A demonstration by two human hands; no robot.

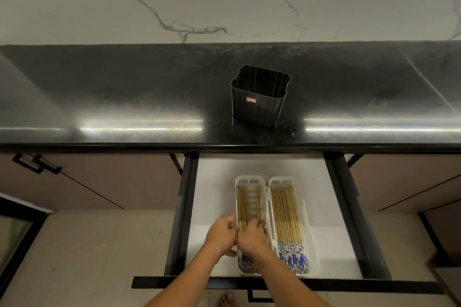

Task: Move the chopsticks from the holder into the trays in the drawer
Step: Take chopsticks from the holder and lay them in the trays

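Empty holder (pixel 257 104) mid-desk (pixel 124 97), and left grip (pixel 222 234) clasps the left tray (pixel 252 178) by its rim, steadying it, while right grip (pixel 252 238) curls over the chopsticks (pixel 241 204), likely levelling them

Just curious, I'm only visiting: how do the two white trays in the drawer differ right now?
The left tray has both hands, left hand and right hand, at it; the right tray is untouched. The left tray's chopsticks leave a bare slotted strip showing; the right tray's fill its width. Both are white, lie side by side in the drawer and hold chopsticks with patterned ends nearest the person.
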